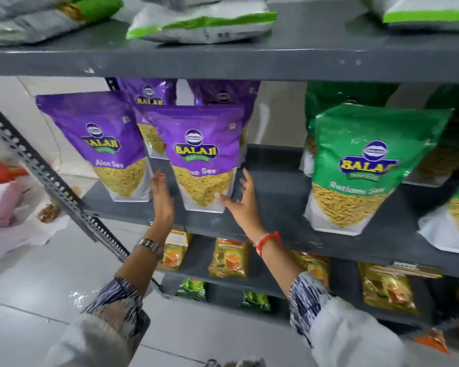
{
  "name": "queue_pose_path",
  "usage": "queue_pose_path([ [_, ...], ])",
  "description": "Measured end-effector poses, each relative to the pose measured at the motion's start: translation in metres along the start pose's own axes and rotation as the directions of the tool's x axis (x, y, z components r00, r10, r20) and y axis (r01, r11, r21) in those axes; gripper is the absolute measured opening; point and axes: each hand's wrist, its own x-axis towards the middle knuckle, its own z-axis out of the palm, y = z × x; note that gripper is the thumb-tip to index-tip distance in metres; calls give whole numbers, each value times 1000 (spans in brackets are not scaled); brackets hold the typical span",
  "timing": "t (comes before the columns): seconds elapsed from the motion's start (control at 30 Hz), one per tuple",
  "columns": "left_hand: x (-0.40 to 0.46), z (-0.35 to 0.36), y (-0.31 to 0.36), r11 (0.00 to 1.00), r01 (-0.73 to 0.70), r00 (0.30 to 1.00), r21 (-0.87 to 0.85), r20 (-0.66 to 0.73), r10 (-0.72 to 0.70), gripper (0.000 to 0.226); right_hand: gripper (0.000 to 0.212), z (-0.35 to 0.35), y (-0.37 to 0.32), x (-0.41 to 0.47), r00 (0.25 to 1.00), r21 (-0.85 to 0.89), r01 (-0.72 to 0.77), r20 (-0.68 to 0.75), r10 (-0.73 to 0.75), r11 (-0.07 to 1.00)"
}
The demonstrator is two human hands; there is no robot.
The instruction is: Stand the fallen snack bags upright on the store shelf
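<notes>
Upright now on the grey middle shelf (pixel 270 186): a purple Aloo Sev bag (pixel 200 157), standing near the front edge between both hands. Left hand (pixel 161 194) flat and open, fingers straight, pressed along the bag's lower left side, not gripping anything. Right hand (pixel 240 200) open too, fingers spread and slightly curled, thumb tip touching the bag's lower right corner, the other fingers just off its right edge. Watch (pixel 150 246) on the left wrist, red-and-white band (pixel 266 239) on the right; patterned sleeves on both arms.

Just left of the held bag, a second purple bag (pixel 104 147), also upright, touching or nearly touching the left hand. Behind these, two more purple bags (pixel 149 94), partly hidden. Well apart to the right on the same shelf, a green Ratlami Sev bag (pixel 366 165), upright and leaning slightly, with further green bags behind and at the right edge.

Above, on the top shelf (pixel 223 62), white-and-green packs (pixel 202 25) lying flat. Below, yellow packets (pixel 228 256) standing in a row on the lower shelf. Slotted metal upright (pixel 51 178) running diagonally at left, pale floor tiles beneath.
</notes>
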Motion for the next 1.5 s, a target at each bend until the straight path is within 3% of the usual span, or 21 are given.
queue_pose_path([
  [0.07,10,2,4,997,68,992,-40,108,-63,50,96,13,1,12,1000,1,10,7,-10,1000],
  [0.17,17,8,11,998,-27,952,-56,304,43,56,91,30,-1,23,1000,58,11,-7,-11,998],
  [0.4,5,23,3,995,-88,872,-54,478,103,71,81,17,10,22,993,79,35,-118,-25,996],
  [0.53,4,29,-2,989,-133,891,-71,428,151,72,79,5,10,18,998,49,0,-68,3,999],
  [0.6,1,26,-4,989,-139,899,-57,411,150,62,77,2,8,14,997,43,4,-77,0,999],
  [0.67,-6,19,-9,989,-144,925,-36,350,148,47,74,3,9,6,988,63,10,-156,0,998],
  [0.8,-13,-17,-25,985,-173,982,-5,77,173,35,58,22,22,-30,912,27,67,-408,-50,997],
  [0.93,8,-68,-14,960,-277,921,45,-274,278,35,48,74,30,-55,965,-18,110,-239,-112,994],
  [1.0,29,-93,-6,961,-273,900,54,-339,274,40,49,103,28,-49,986,-46,124,-104,-128,991],
  [1.1,61,-120,12,956,-286,916,60,-276,291,53,56,141,21,-23,995,-83,87,62,-82,993],
  [1.27,95,-134,34,993,-86,996,-78,-42,82,54,102,187,9,25,973,-244,-12,221,68,970],
  [1.37,109,-142,26,997,-68,995,-34,76,70,83,110,199,4,42,939,-255,-42,321,125,966],
  [1.5,111,-139,33,996,-90,993,-3,80,90,76,117,215,1,48,909,-264,9,404,102,964],
])
